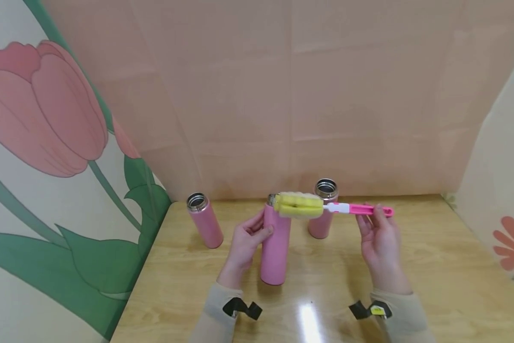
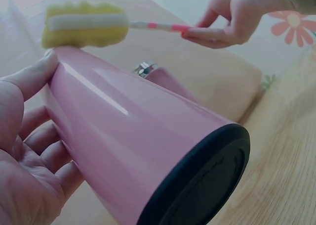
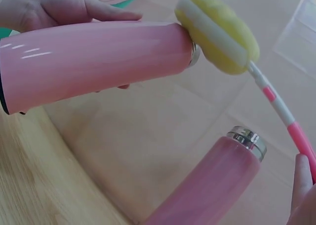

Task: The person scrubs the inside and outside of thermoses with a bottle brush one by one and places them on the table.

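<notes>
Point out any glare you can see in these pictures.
Head view: a bright white patch on the wooden table, at the bottom edge; left wrist view: a pale streak along the held pink bottle; right wrist view: short white glints on that bottle.

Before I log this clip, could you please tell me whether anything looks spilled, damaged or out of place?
Nothing stands out: two pink bottles stand on the wood-grain table, the left hand grips a third bottle, and the right hand holds a sponge bottle brush at its neck. No spill or damage shows.
</notes>
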